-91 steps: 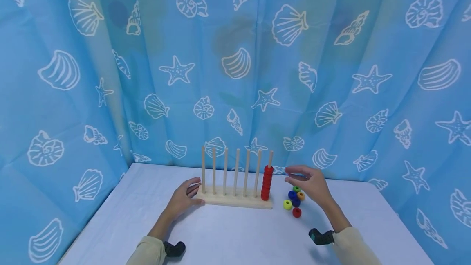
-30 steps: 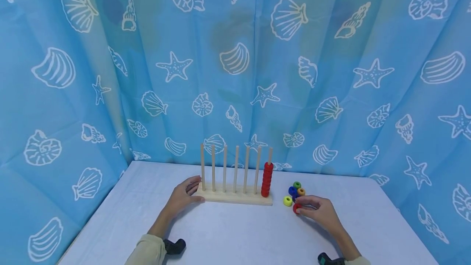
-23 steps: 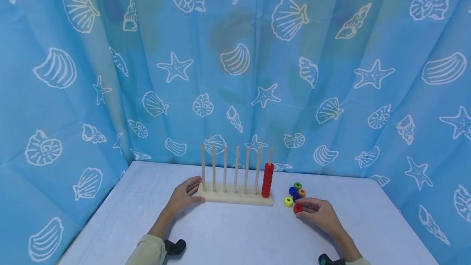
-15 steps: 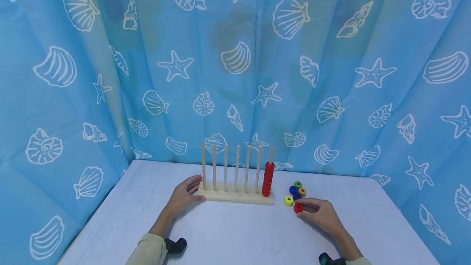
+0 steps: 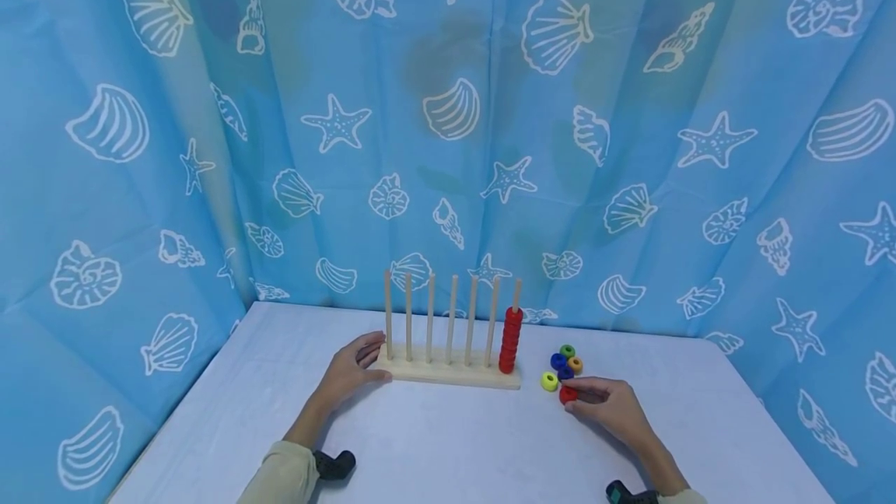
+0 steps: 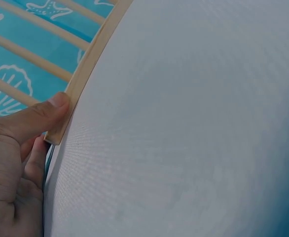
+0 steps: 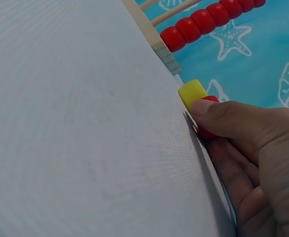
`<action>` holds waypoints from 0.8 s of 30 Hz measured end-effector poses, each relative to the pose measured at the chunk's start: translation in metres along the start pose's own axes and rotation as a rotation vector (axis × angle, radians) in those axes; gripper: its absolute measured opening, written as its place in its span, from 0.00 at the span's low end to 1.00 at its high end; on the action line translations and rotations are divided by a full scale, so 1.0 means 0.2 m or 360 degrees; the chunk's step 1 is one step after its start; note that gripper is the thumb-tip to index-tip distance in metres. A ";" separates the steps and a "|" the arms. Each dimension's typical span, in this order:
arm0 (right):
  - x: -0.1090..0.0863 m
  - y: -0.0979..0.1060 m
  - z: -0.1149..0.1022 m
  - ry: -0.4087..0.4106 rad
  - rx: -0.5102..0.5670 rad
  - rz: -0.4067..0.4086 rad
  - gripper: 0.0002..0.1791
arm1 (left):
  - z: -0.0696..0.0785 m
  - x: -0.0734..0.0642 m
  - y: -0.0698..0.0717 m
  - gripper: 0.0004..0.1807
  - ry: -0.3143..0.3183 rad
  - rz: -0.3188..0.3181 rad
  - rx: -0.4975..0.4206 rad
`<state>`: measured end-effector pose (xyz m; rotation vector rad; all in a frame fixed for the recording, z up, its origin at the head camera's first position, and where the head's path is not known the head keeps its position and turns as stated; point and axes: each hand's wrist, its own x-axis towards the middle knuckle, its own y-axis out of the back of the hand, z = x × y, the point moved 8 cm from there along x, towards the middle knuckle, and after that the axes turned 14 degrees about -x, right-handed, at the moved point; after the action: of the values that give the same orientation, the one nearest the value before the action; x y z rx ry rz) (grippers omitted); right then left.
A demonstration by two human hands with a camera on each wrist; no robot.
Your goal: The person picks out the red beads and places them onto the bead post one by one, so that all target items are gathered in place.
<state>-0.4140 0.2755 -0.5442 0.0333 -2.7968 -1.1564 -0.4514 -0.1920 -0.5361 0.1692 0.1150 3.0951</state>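
Note:
My left hand (image 5: 350, 373) grips the left end of a wooden peg rack (image 5: 448, 372), thumb on the front of its base and fingers behind. Several upright pegs stand on it. Only the rightmost peg carries a stack of red beads (image 5: 510, 341). To the right of the rack, my right hand (image 5: 607, 404) pinches a loose red bead (image 5: 568, 395) between thumb and fingers, down at the table. In the right wrist view the thumb covers part of that red bead (image 7: 211, 98), and a yellow bead (image 7: 193, 91) shows just beyond it.
Beyond the held bead lie a green bead (image 5: 567, 351), an orange bead (image 5: 575, 365) and two blue beads (image 5: 558, 361), close together. The yellow one sits left of them. A white cloth covers the table (image 5: 448, 442). A blue shell-print curtain (image 5: 448, 138) hangs behind and at both sides.
My right hand has come down from above the loose beads, near the rack's right end, to the red bead and taken hold of it. My left hand has stayed on the rack.

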 end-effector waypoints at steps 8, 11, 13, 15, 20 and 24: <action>0.00 0.03 -0.05 -0.0038 0.0082 -0.0020 0.24 | -0.01 0.01 0.00 0.46 -0.0006 -0.0009 -0.0015; 0.01 0.07 -0.09 -0.0009 0.0078 0.0006 0.25 | -0.01 0.01 0.01 0.46 0.0002 0.0001 -0.0015; 0.02 0.09 -0.12 0.0020 0.0085 0.0024 0.25 | -0.01 0.00 0.01 0.46 0.0002 0.0006 -0.0005; 0.04 0.11 -0.15 0.0059 0.0090 0.0043 0.25 | -0.01 0.00 0.01 0.46 0.0009 0.0009 -0.0004; 0.07 0.17 -0.25 0.0155 0.0045 0.0076 0.25 | 0.00 -0.01 0.01 0.46 -0.0007 0.0010 0.0019; 0.10 0.22 -0.33 0.0239 -0.0008 0.0105 0.25 | 0.01 -0.01 0.00 0.46 -0.0018 0.0009 0.0012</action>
<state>-0.4252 0.2584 -0.4646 0.0259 -2.6438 -1.0978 -0.4500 -0.1916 -0.5343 0.1875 0.1258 3.0992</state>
